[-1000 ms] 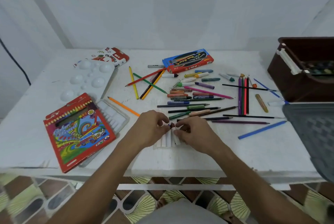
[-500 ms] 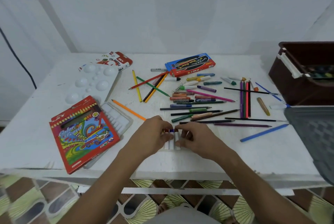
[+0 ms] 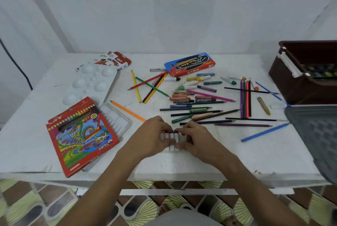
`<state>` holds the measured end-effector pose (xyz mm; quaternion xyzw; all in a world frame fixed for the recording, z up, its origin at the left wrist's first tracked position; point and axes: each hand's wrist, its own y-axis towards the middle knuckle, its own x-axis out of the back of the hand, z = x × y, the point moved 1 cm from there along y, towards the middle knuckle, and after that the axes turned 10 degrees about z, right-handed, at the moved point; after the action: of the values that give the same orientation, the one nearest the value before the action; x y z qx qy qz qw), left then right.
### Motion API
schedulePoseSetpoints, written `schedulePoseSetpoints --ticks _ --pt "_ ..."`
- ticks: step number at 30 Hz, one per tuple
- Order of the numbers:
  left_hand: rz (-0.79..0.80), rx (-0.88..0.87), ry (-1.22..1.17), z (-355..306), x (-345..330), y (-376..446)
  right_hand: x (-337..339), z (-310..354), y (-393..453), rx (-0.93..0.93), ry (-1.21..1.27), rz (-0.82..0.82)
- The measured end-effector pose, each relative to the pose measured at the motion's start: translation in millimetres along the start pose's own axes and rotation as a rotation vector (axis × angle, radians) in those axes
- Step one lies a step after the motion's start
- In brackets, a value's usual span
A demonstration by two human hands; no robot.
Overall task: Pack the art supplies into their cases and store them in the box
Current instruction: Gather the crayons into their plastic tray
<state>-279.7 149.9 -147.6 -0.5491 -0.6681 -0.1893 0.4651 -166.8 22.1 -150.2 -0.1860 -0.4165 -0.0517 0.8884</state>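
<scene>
Both hands meet at the table's front middle over a small row of white markers with coloured tips, standing side by side in what looks like a clear holder. My left hand pinches the row from the left, my right hand from the right. Behind them lie scattered coloured pencils and crayons. A red colour pencil case lies at front left, a blue-red case at the back, an oil pastels box at back left. The brown storage box stands at the right.
A white paint palette lies at the left, a clear plastic tray beside the red case. A grey lid hangs over the table's right edge. Paint pots show inside the brown box. Tiled floor lies below the white table.
The hands stay on the marker row, closing tighter around it from both sides. The view has shifted slightly, otherwise the table's items have not moved.
</scene>
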Motion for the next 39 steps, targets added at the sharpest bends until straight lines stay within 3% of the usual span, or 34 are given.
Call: schedulePoseSetpoints --ticks 10,16,27,33,39 --pt "0.004 -0.003 0.023 2.8 -3.4 4.0 -0.2 4.4 -0.6 -0.019 -0.122 0.092" --pt "0.050 0.018 -0.036 5.2 9.6 8.2 14.2 3.0 1.6 -0.036 -0.046 0.076" --pt "-0.191 0.048 0.048 22.9 83.3 117.1 102.6 -39.0 78.0 -0.058 0.006 -0.285" --pt "-0.174 0.014 0.194 22.5 89.6 168.6 112.2 -53.9 117.5 -0.117 -0.066 -0.210" --pt "-0.107 0.104 0.304 19.6 77.8 185.4 114.9 -51.0 132.4 -0.101 -0.271 -0.097"
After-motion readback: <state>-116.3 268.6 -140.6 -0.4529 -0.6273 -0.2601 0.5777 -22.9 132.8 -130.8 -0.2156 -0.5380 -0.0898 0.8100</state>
